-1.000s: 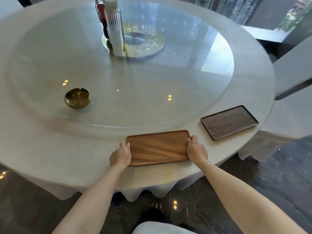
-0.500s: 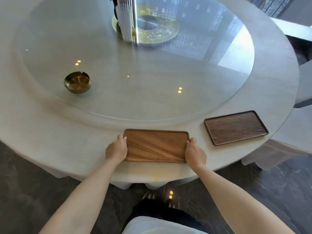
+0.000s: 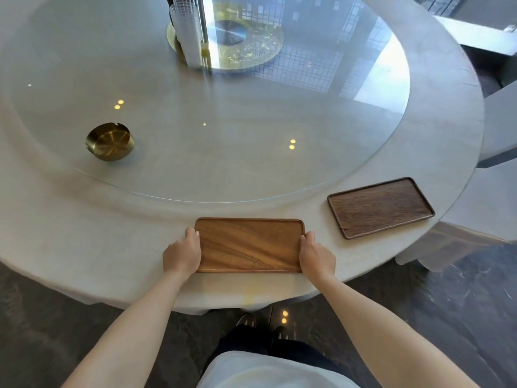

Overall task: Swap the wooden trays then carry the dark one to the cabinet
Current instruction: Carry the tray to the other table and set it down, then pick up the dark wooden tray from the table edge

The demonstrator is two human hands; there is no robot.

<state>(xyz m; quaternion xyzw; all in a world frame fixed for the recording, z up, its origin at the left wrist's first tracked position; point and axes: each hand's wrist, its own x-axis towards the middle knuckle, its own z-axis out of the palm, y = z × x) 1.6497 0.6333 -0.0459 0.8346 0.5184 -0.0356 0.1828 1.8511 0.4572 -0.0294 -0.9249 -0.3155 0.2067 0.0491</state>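
A light brown wooden tray [image 3: 249, 243] lies flat at the near edge of the round table [image 3: 84, 247]. My left hand [image 3: 181, 254] grips its left short end and my right hand [image 3: 316, 256] grips its right short end. A dark brown wooden tray [image 3: 380, 207] lies to the right of it on the table's rim, apart from both hands, turned slightly.
A glass turntable [image 3: 251, 121] covers the table's middle. On it sit a brass ashtray [image 3: 109, 141] at the left and a ribbed white bottle [image 3: 188, 32] at the far centre. White-covered chairs [image 3: 475, 203] stand at the right. Dark floor lies below.
The view has tilted down and shifted; the light tray now sits square to me. Both hands keep hold of its ends. The dark tray has not moved.
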